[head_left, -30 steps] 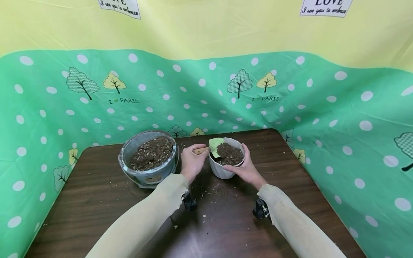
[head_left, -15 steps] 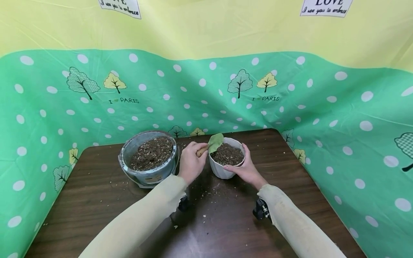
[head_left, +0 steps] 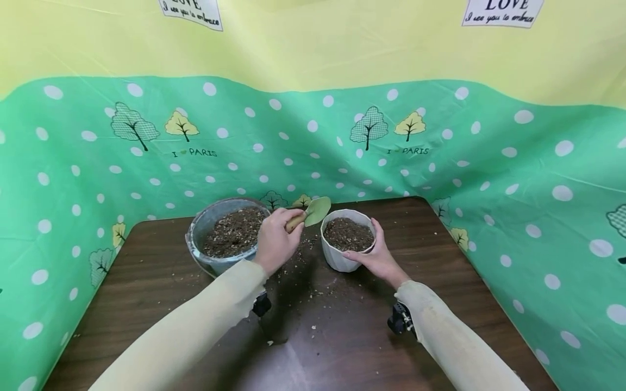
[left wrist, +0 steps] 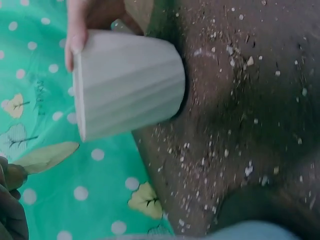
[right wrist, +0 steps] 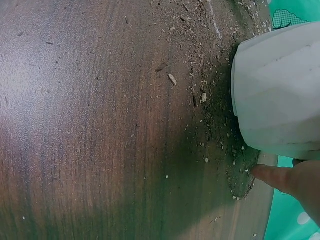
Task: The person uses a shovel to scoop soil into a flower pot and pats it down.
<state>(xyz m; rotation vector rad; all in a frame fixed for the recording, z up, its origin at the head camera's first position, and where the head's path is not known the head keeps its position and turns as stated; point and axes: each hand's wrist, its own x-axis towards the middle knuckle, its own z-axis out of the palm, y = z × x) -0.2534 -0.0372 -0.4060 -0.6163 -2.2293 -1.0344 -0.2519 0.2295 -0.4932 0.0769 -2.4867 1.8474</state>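
Note:
My left hand grips the wooden handle of a small hand trowel between the bucket and the pot. The trowel's pale green blade points up and right, with no soil seen on it; the left wrist view shows the blade beside the pot's rim. A white fluted flowerpot stands upright, filled with dark soil to a little below its rim. My right hand holds this pot from the right, thumb at the near rim and fingers round the side. In the right wrist view a finger shows beneath the pot.
Left of the pot stands a grey-blue bucket partly filled with potting soil; my left forearm partly hides it. Crumbs of soil lie scattered over the brown wooden table. A green dotted curtain hangs behind and along the sides.
The trowel has left the pot's soil, lifted over the rim and moved left towards the bucket in my left hand. My right hand stays on the pot. The head view has shifted slightly.

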